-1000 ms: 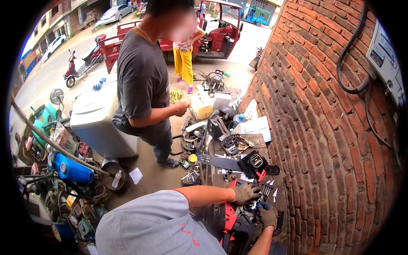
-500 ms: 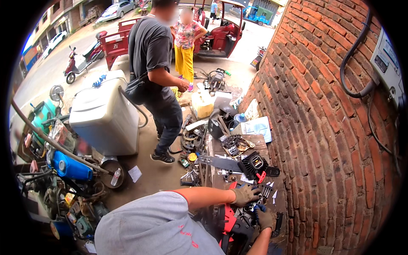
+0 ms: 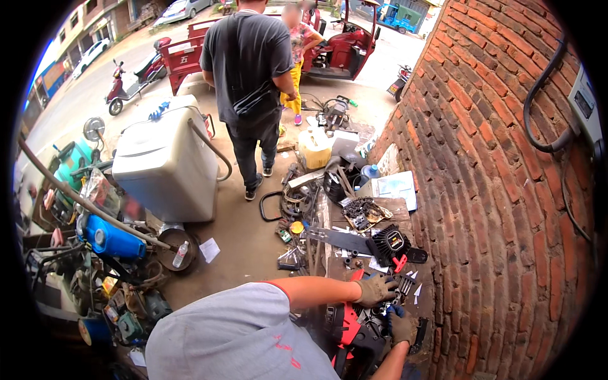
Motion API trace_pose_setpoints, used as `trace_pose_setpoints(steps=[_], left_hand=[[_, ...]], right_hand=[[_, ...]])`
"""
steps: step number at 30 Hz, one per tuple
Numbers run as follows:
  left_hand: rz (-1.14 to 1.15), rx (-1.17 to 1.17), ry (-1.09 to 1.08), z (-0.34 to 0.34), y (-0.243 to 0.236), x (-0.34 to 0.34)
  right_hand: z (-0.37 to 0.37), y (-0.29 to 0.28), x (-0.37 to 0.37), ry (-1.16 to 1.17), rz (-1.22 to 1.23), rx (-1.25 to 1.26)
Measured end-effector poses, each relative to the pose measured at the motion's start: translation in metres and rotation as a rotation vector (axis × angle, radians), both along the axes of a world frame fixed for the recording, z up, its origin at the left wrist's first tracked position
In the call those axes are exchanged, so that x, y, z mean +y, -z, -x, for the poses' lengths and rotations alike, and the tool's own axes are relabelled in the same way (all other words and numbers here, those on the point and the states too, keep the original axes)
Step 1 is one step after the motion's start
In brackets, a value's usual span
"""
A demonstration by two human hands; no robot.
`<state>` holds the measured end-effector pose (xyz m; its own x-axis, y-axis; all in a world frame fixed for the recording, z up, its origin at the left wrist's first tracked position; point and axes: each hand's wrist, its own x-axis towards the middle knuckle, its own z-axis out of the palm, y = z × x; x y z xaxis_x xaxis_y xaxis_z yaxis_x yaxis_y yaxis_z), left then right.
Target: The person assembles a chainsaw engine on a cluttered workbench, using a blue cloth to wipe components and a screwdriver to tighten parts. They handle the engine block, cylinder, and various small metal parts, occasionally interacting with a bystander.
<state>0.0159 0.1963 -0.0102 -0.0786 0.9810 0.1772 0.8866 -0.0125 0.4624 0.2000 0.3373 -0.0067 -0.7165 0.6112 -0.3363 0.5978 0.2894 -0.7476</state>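
Note:
A partly opened chainsaw body (image 3: pixel 349 326), red and black, lies on the worn wooden bench in front of me. My left hand (image 3: pixel 377 289), in a grey-brown work glove, is bent over its far end, fingers curled down onto the exposed metal parts. Close by on the right, my right hand (image 3: pixel 401 325) wears a similar glove with blue at the fingers. Its fingers are closed at the engine parts, and what they hold is too small to make out. Beyond my hands are a black starter cover (image 3: pixel 391 246) with a red handle and a guide bar (image 3: pixel 339 239).
Loose screws (image 3: pixel 407 285) and paper scraps lie beside my hands. A brick wall (image 3: pixel 487 209) rises close on the right. Farther off stand a white washing machine (image 3: pixel 161 161), a person in dark clothes (image 3: pixel 250 76) and a red three-wheeler (image 3: pixel 339 54). Machine parts crowd the left.
The person in dark clothes has turned their back to me and stepped farther away. My view has swung slightly left. Both my hands stay at the chainsaw with little change.

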Motion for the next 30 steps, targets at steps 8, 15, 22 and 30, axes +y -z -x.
trace_pose_setpoints(steps=[8, 15, 22, 30], left_hand=[[-0.029, 0.028, -0.014, -0.003, 0.004, -0.001], [0.002, 0.007, -0.003, -0.001, -0.003, -0.001], [0.032, 0.003, 0.006, -0.002, -0.003, 0.0], [0.012, 0.003, -0.006, -0.001, 0.001, 0.0]], right_hand=[[0.006, -0.013, -0.006, 0.014, 0.013, -0.011], [0.003, 0.001, -0.001, 0.032, 0.092, 0.043], [0.003, 0.003, -0.004, 0.087, 0.087, 0.012], [0.012, -0.02, -0.015, 0.115, 0.1, -0.027]])
